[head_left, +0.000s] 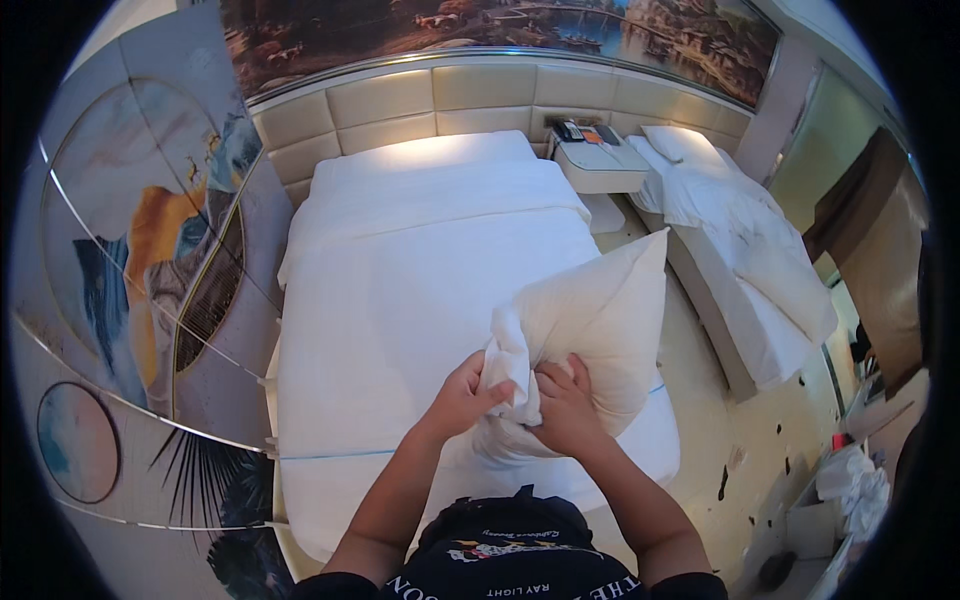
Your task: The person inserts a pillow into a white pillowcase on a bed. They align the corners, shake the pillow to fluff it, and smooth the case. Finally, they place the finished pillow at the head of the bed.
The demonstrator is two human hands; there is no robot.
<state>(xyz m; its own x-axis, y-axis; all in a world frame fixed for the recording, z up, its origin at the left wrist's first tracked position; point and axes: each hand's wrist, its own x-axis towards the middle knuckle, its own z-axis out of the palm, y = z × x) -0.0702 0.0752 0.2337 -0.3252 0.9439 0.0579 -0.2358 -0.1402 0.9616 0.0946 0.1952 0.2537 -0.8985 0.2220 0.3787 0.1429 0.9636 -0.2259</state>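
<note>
White pillow (603, 315): long axis diagonal, corner pointing far right.
Left hand (462, 397) pinches bunched cloth (509, 343); right hand (571, 409) grips pillow, partly hiding its near end.

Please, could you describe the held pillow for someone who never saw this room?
Find the large white bed in the middle. Over its near right part, the right hand grasps the plump pillow. Its cream colour distinguishes it from the white bedding.

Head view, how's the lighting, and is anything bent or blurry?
Head view: warm light brightens the head end of the large bed; head view: fisheye distortion arches the lower edge of the wall picture, with black around the rim; head view: the pillow looks reasonably sharp.
</note>
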